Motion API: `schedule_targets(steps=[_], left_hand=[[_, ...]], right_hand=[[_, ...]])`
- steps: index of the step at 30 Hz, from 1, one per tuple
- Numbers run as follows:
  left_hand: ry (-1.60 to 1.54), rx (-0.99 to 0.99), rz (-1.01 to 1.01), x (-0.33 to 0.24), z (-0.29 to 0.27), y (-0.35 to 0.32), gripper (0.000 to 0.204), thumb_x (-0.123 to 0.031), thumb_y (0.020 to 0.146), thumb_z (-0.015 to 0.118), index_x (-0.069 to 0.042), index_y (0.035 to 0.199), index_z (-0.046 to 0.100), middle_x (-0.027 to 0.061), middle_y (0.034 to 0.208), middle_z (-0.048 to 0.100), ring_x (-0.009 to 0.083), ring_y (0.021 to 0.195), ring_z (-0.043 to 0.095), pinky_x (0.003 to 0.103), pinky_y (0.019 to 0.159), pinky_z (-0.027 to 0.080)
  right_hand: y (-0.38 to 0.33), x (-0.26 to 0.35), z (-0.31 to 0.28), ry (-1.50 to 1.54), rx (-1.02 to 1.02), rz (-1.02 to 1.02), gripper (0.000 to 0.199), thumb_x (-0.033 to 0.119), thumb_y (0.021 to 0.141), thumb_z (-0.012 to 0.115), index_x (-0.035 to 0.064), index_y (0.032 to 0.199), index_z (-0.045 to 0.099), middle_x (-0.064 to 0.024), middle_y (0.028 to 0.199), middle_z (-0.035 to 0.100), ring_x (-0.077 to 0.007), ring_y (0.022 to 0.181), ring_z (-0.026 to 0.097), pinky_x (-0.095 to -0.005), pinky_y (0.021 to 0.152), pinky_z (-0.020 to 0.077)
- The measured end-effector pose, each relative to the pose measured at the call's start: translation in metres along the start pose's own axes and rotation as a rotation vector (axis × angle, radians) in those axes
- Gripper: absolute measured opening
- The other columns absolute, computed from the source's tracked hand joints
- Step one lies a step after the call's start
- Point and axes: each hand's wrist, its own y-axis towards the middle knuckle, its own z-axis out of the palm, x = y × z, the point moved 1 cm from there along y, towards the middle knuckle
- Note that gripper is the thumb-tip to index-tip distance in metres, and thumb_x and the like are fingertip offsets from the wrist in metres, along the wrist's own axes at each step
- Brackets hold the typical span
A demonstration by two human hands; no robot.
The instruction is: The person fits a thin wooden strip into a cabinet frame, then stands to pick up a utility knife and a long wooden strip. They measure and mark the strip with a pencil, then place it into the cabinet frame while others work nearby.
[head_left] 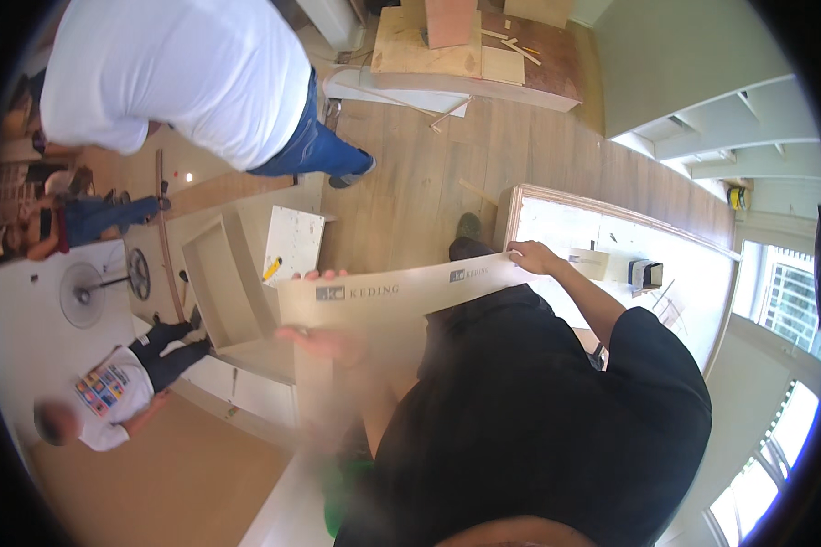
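I hold a long, pale cream board [388, 314] with dark printed marks across the front of my body. At the board's left end is my left hand [330, 345], somewhat blurred, with its thumb side on the near face; fingertips show over the far edge. My right hand [535, 258] grips the upper corner at the right end, fingers closed on the edge. A haze near the lower left of the board blurs its lower part.
A white-topped, wood-edged unit [629, 214] stands close on my right, a small box [646, 273] on it. An open cabinet frame [223, 283] and a white panel [294, 242] with a yellow tool are left. A person in white [192, 82] bends nearby; a wooden platform [429, 46] lies ahead.
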Motion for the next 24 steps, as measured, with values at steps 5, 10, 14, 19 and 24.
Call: schedule_targets(steps=[5,10,14,19,24], left_hand=[[0.003,0.138,-0.092,0.076,0.063,0.092,0.092,-0.079,0.087,0.037,-0.005,0.142,0.041,0.0159,0.133,0.054,0.0365,0.12,0.052,0.055,0.106,0.038],[0.176,0.256,-0.097,0.14,0.108,0.159,0.096,-0.079,0.088,0.037,0.001,0.141,0.041,0.02,0.138,0.051,0.038,0.124,0.05,0.055,0.109,0.037],[-0.257,0.762,-0.424,0.167,0.151,0.184,0.095,-0.074,0.091,0.037,0.002,0.148,0.032,0.0243,0.149,0.04,0.0413,0.137,0.04,0.057,0.115,0.028],[0.099,0.67,-0.349,0.228,0.222,0.212,0.095,-0.074,0.093,0.031,0.003,0.148,0.032,0.0254,0.149,0.04,0.0433,0.136,0.041,0.057,0.114,0.031],[0.59,0.662,-0.141,0.326,0.276,0.243,0.082,-0.066,0.098,0.028,0.001,0.145,0.035,0.0219,0.147,0.043,0.0381,0.133,0.044,0.051,0.112,0.035]], right_hand=[[0.003,0.027,-0.07,0.205,-0.29,-0.29,0.045,0.034,0.091,0.056,0.0117,0.129,0.049,-0.0225,0.107,0.066,-0.0442,0.099,0.061,-0.0505,0.089,0.0474],[-0.007,0.026,-0.129,0.109,-0.435,-0.328,0.082,0.05,0.081,0.07,0.0157,0.145,0.033,-0.0226,0.107,0.062,-0.0416,0.1,0.061,-0.0503,0.087,0.0473],[-0.008,0.022,-0.145,0.028,-0.504,-0.28,0.103,0.044,0.07,0.081,0.0186,0.153,0.024,-0.0148,0.114,0.051,-0.0347,0.108,0.055,-0.0463,0.093,0.0457],[0.018,0.005,-0.163,0.153,-0.713,-0.163,0.098,0.03,0.069,0.08,0.0182,0.151,0.027,-0.0136,0.112,0.051,-0.0343,0.111,0.052,-0.0455,0.098,0.0437],[0.055,-0.038,-0.196,0.302,-0.865,0.057,0.099,0.026,0.068,0.08,0.0149,0.151,0.027,-0.0158,0.117,0.051,-0.0369,0.114,0.052,-0.0461,0.102,0.0421]])
